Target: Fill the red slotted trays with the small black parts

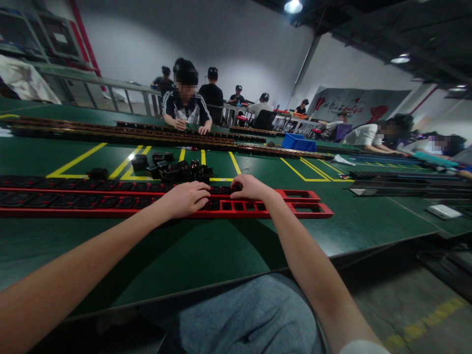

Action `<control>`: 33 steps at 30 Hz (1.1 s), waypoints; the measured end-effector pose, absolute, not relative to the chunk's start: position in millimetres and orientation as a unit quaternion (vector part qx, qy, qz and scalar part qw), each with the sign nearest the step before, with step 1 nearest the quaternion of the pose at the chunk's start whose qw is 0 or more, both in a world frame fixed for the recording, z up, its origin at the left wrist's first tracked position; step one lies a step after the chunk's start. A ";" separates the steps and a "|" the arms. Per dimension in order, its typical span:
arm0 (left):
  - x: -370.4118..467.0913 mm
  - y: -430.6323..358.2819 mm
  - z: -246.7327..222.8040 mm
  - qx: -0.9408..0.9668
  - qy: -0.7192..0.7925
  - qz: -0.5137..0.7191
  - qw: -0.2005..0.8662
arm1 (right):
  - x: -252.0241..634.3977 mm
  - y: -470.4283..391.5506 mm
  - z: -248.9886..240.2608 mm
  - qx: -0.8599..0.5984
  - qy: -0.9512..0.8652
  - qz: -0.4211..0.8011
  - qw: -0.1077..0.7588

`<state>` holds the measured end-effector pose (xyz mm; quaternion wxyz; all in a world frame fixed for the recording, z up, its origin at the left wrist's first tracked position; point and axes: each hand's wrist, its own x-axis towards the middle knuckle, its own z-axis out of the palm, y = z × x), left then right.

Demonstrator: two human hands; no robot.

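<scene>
Two long red slotted frames lie side by side across the green table. Small black parts fill most of the slots of the near red frame (173,213), with several bare openings toward its right end. My left hand (186,199) rests over both frames, its fingers slightly bent and apart, fingertips touching the black parts. On the far red frame (298,194), my right hand (254,188) bends down with thumb and forefinger closed toward each other; something dark shows between them, too small to name. Behind my left hand sits a loose pile of black parts (179,171).
Yellow tape lines (236,164) mark the green tabletop (236,246). Long dark strips (147,135) lie farther back, near a blue bin (298,142). Across the table a person (186,105) works with both hands. A white box (443,211) lies at right; other people sit beyond.
</scene>
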<state>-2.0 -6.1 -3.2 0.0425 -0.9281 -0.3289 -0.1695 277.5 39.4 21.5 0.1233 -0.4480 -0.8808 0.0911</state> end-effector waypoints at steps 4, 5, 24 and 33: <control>-1.9 -6.2 -3.7 -0.928 -0.326 -0.176 0.040 | 276.8 37.3 23.0 -0.439 -0.884 0.091 0.128; -1.8 -6.2 -3.8 -0.927 -0.325 -0.180 0.037 | 276.4 36.7 23.7 -0.440 -0.884 0.091 0.130; -1.6 -6.6 -2.7 -0.928 -0.324 -0.179 0.041 | 265.6 32.7 26.6 -0.476 -0.863 0.086 0.149; -2.2 -6.0 -2.6 -0.929 -0.327 -0.169 0.038 | 259.9 36.0 22.7 -0.545 -0.809 0.145 0.165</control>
